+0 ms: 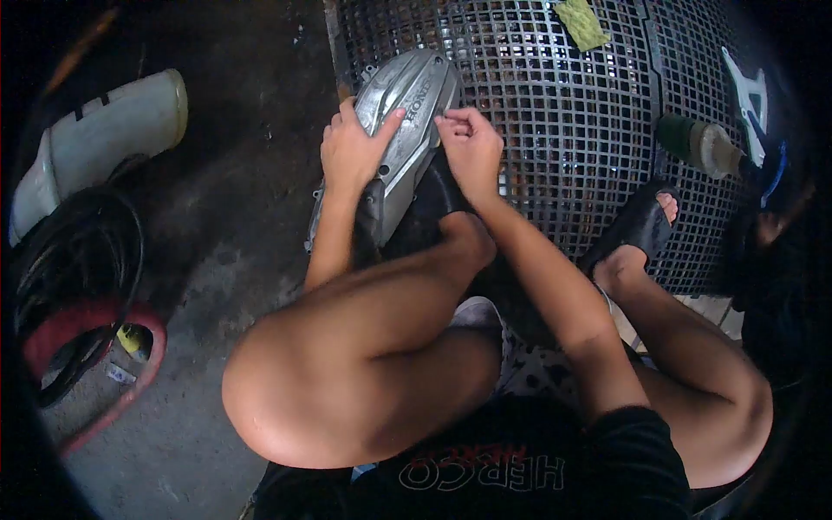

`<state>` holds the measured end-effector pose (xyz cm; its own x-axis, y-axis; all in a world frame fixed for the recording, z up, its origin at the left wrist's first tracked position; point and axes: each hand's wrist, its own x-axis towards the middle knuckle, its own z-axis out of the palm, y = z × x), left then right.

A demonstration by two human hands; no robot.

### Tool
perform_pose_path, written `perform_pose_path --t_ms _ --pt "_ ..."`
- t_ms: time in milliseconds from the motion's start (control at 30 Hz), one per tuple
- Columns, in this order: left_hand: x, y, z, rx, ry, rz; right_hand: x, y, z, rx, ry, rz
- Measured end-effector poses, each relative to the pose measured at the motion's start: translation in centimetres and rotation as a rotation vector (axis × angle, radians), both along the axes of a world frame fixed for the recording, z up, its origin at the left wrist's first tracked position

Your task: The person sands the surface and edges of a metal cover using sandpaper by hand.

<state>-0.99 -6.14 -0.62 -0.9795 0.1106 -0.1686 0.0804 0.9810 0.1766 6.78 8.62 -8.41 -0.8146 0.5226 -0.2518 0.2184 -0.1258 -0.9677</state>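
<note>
A silver metal engine cover (403, 82) with raised HONDA lettering stands tilted at the edge of the black grating, near my foot. My left hand (351, 147) grips its left side, thumb laid across the face and fingers around the outer edge. At the cover's right edge is my right hand (472, 152), its fingers curled and thumb and forefinger pinched against the metal. Whatever is between those fingertips, if anything, is too small or hidden to tell. The lower end of the cover is partly behind my left forearm.
Black plastic grating (555, 156) covers the floor ahead, with a yellow-green sponge (582, 24) on it. A green-and-white cylindrical object (693, 143) lies to the right. At left are a white plastic container (113, 130), a coiled black hose (130, 225) and a red ring-shaped object (156, 347).
</note>
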Motion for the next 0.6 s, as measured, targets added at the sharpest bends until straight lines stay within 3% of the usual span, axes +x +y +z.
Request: perform_pose_path --t_ms 233,333,400,600 --pt "-0.1 -0.4 -0.2 0.018 -0.005 0.002 -3.9 1.7 -2.0 0.090 -0.002 -0.155" --pt "0.5 -0.1 -0.2 -0.011 0.015 0.004 -1.8 0.5 -1.8 0.212 -0.042 -0.101" --pt "0.2 0.1 -0.1 -0.033 0.028 0.019 0.1 -0.9 -0.6 0.039 -0.040 -0.115" --pt "0.3 -0.2 -0.2 0.026 0.024 0.023 -1.7 -0.7 -3.0 0.079 0.074 -0.216"
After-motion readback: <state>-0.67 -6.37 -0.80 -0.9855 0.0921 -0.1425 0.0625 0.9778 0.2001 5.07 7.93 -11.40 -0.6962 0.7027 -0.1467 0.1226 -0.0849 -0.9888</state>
